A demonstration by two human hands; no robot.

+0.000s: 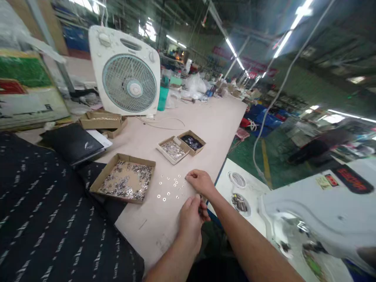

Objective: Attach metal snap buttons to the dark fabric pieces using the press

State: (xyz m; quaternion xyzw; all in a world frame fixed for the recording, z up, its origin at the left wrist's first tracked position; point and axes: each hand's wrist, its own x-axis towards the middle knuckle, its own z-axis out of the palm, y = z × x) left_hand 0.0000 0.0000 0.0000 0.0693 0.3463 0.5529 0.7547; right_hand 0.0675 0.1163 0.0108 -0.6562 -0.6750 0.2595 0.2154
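Note:
My right hand [202, 182] reaches over the table with thumb and fingers pinched together. Its fingertips are beside loose small metal rings [175, 185] scattered on the tabletop; whatever is in the pinch is too small to make out. Nearer to me, my left hand [191, 214] is curled closed at the table's edge. A dark bit shows by its thumb, but I cannot tell what it is. Left of the rings is a large shallow cardboard box [151, 163] holding many small metal pieces. Beyond my hands sit a small box of silvery pieces [172, 150] and a small box of dark pieces [192, 142].
A white fan [129, 84] stands at the back left, its thin cord on the table. Black patterned fabric [53, 219] and a black notebook [73, 143] lie at left. On the right is a white sewing machine [320, 207]; a person [320, 141] is farther back.

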